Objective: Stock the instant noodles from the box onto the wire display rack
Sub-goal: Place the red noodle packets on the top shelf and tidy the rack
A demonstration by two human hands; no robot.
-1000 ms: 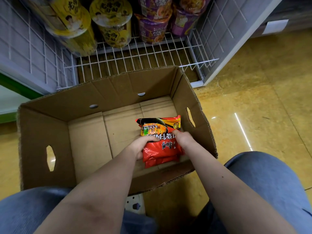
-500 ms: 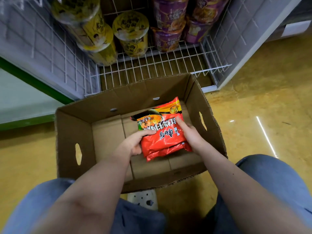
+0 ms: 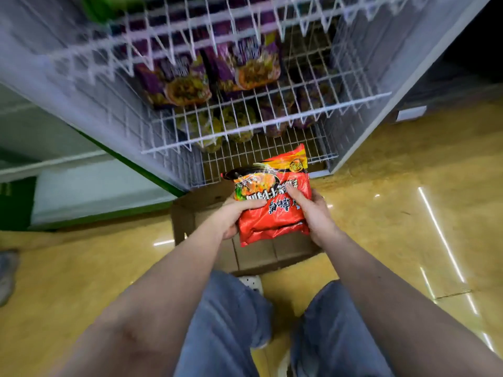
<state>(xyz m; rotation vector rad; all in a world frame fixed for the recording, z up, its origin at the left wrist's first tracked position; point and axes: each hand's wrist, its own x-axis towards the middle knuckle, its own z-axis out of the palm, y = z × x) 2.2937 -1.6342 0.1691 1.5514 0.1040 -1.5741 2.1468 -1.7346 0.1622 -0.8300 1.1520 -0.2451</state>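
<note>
Both hands grip red noodle pack [image 3: 272,202]: left hand [image 3: 234,216] on its left edge with thumb on top, right hand [image 3: 313,213] on its right edge, fingers curled on the front. Pack is held above cardboard box [image 3: 253,257] on the floor, in front of wire rack [image 3: 245,110]. Purple packs [image 3: 187,83] on the rack shelf, blurred.

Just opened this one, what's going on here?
A person holds a red noodle pack in both hands, the left hand gripping its left edge and the right hand its right side. The pack is up above the cardboard box on the floor, in front of the wire rack, which carries purple packs. It is not yet on a shelf.
</note>
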